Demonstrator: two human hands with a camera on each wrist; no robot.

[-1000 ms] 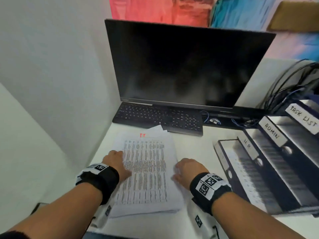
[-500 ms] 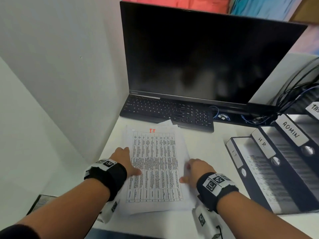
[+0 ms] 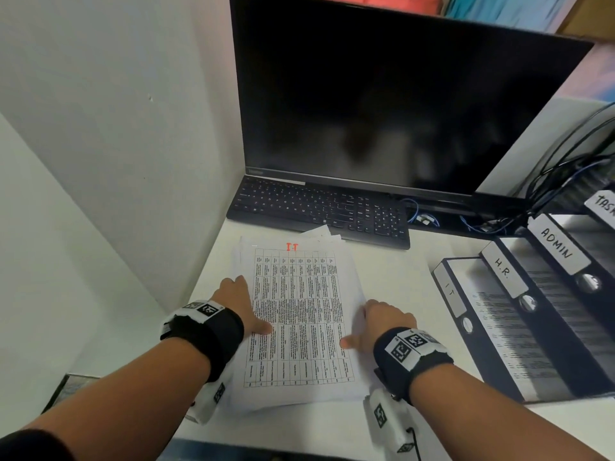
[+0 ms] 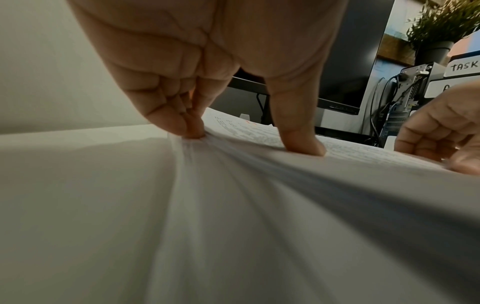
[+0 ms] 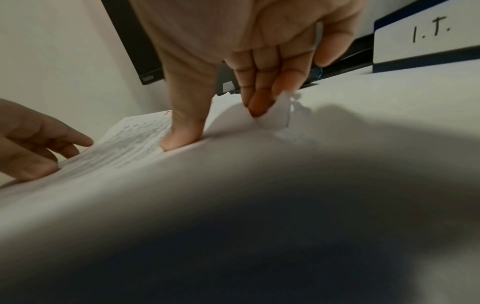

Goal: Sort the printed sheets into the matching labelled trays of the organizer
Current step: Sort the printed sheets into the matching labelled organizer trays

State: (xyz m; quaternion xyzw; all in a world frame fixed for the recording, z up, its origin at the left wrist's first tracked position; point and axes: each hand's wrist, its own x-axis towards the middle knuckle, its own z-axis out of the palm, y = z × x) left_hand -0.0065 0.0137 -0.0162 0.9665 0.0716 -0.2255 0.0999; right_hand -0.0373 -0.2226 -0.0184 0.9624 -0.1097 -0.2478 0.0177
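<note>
My left hand point(image 3: 237, 301) sits at the left edge of the stack of printed sheets point(image 3: 296, 321) on the white desk point(image 3: 392, 271). Its thumb presses flat on the top page while the curled fingers point(image 4: 182, 121) dig in at the stack's edge, bunching the paper there. My right hand point(image 3: 376, 322) is at the stack's right edge: the thumb presses down on the top sheet and the fingers point(image 5: 259, 102) curl under a lifted corner of paper, pinching it. The top sheet carries a printed table and a red "I.T" mark point(image 3: 292, 247) at its far end.

The stack lies near me, in front of the black keyboard point(image 3: 319, 211) and the dark monitor point(image 3: 392, 94) behind it. To the right stands the organizer point(image 3: 532, 327), its dark trays stepped one behind the next. The nearest tray bears the label "I.T." point(image 3: 450, 289), then "H.R." point(image 3: 502, 267), then "ADMIN" point(image 3: 557, 246), and the farthest shows a label beginning "TASK" point(image 3: 604, 204). Printed pages already lie in the trays. A tangle of cables point(image 3: 565, 168) runs behind the organizer.
</note>
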